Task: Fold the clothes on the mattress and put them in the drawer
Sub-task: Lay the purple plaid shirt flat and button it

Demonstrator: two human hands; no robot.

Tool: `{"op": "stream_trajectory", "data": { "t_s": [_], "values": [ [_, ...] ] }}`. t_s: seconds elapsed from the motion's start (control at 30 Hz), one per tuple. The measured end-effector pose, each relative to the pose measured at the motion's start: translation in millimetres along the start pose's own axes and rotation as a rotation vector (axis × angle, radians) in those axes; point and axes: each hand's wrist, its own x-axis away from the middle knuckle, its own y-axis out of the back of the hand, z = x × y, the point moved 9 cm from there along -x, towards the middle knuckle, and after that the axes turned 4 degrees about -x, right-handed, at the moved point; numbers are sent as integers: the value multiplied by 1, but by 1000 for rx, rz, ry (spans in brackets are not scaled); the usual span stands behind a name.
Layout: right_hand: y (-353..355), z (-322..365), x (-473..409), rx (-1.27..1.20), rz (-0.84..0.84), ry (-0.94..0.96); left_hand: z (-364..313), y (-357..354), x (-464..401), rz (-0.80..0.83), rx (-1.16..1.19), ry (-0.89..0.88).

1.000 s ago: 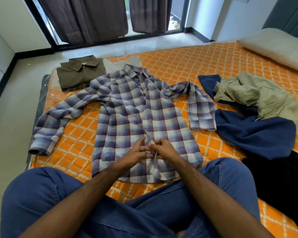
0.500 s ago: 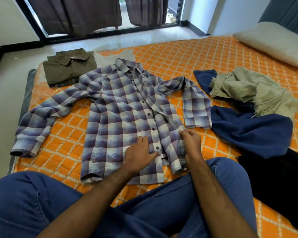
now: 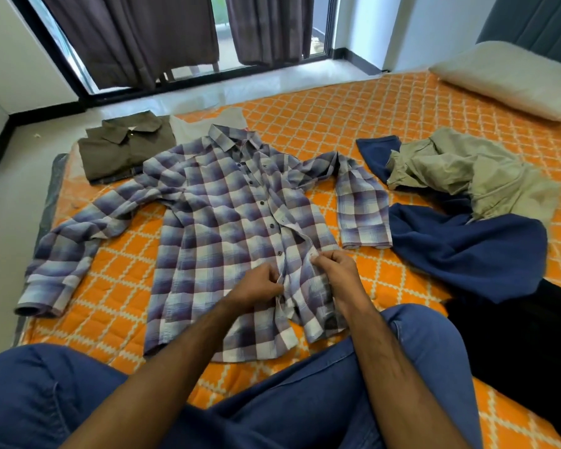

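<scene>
The shirt (image 3: 227, 228) is checked in purple, blue and white. The mattress (image 3: 353, 124) cover is orange with a cream diamond lattice. At ten o'clock lies an olive-brown folded shirt (image 3: 127, 147); at two o'clock, khaki trousers (image 3: 467, 170) on navy cloth (image 3: 467, 254). The curtains (image 3: 133, 37) are dark brown.

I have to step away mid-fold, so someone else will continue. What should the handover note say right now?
Left hand: pinches the plaid shirt's button-side front edge, low down.
Right hand: pinches the opposite front edge beside it.
The plaid shirt lies face up, sleeves spread, on the orange mattress; upper buttons look closed, lower front open.
Done: olive shirt folded at the far corner.
Left: finish and fold the plaid shirt, then the khaki garment, navy garment and black garment. No drawer in view.
</scene>
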Motion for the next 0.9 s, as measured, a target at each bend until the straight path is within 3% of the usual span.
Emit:
{"op": "stream_trajectory", "data": {
  "t_s": [0.17,0.23,0.37,0.47,0.7,0.9],
  "values": [
    [-24,6,7,-8,123,-23,20,70,26,-218,104,-12],
    [-49,3,14,78,252,-60,24,90,42,-294,106,-49],
    [-98,-7,27,294,459,-74,30,88,50,-313,134,-123],
    [-107,-16,24,332,445,-37,40,62,37,-210,287,-100],
    [-101,-34,18,118,341,-149,50,32,15,-74,660,-34],
    [-104,-44,11,45,368,-202,53,34,12,-83,696,-46]
  ]
}}
